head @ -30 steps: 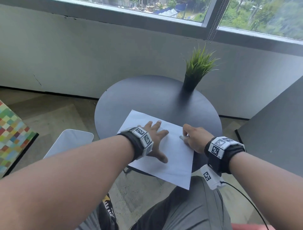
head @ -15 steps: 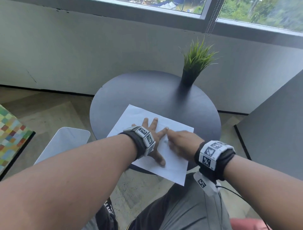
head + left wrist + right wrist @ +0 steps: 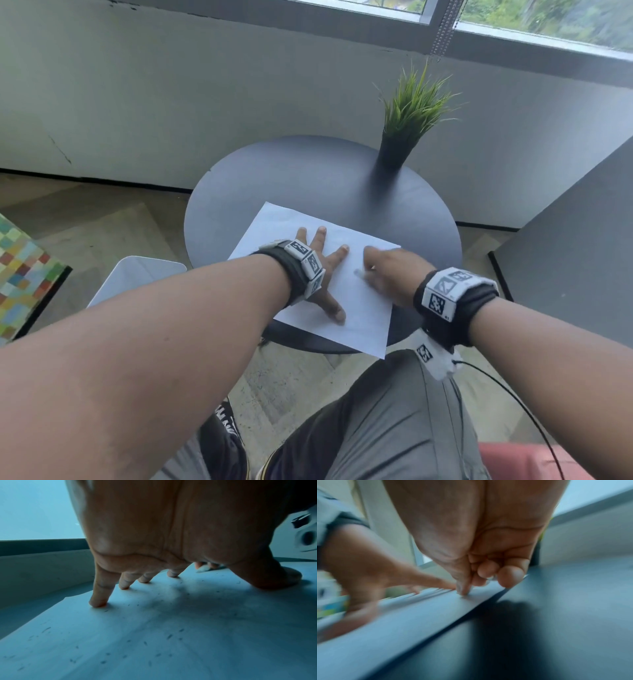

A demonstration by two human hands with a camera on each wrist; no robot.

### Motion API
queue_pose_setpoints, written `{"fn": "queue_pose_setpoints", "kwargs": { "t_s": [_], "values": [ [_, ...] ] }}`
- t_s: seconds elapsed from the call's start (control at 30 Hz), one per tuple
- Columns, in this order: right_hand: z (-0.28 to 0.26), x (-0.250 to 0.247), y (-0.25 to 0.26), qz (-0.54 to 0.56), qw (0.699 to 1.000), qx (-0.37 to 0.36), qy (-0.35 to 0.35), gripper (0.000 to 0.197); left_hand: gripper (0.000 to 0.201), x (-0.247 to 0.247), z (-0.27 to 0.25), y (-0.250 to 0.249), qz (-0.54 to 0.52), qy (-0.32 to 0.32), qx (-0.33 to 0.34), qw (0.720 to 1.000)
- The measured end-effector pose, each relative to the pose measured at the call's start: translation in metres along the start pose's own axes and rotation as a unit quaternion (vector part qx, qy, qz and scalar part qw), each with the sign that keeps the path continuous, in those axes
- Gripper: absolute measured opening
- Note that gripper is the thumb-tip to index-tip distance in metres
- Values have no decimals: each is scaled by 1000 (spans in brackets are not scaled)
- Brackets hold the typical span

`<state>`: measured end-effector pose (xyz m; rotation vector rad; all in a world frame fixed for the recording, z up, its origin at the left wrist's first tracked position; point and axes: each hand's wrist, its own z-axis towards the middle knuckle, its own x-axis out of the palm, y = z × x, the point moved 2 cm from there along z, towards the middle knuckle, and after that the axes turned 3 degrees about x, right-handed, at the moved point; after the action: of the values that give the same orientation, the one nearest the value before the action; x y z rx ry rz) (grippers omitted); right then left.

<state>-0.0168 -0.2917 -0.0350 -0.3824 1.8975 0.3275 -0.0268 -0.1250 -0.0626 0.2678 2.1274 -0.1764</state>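
A white sheet of paper [image 3: 356,308] lies on a round dark table [image 3: 291,178], its near corner hanging over the edge. My left hand [image 3: 322,263] presses flat on the sheet with fingers spread; the left wrist view shows its fingertips [image 3: 98,601] on the paper [image 3: 154,635], which is flecked with small dark crumbs. My right hand [image 3: 383,274] is on the sheet's right part, fingers curled, pinching a small white piece [image 3: 359,273] against the paper. In the blurred right wrist view the curled fingers [image 3: 488,570] touch the paper [image 3: 402,622].
A potted grass plant [image 3: 407,116] stands at the table's far right edge. A white seat [image 3: 137,277] sits left of the table, a chequered coloured cushion [image 3: 24,274] farther left, a grey panel [image 3: 582,240] on the right. The wall and window lie behind.
My right hand slid from the paper's right edge onto the sheet, toward the left hand. The left hand stays pressed on the paper. The head view tipped slightly downward.
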Motion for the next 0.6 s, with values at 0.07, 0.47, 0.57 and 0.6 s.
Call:
{"fn": "queue_pose_setpoints", "kwargs": {
  "t_s": [0.07,0.47,0.57,0.6],
  "values": [
    [6,-2,-13,9,998,54,-34,27,145,-2,-1,0,0,0,-3,1000],
    [-2,2,-17,21,997,63,-31,29,117,1,-17,-3,15,-37,56,998],
    [-26,13,21,-5,998,-64,27,19,130,9,-17,0,16,-18,52,998],
    [-35,16,32,-13,992,-109,59,15,134,9,-17,-1,20,-16,51,998]
  ]
}}
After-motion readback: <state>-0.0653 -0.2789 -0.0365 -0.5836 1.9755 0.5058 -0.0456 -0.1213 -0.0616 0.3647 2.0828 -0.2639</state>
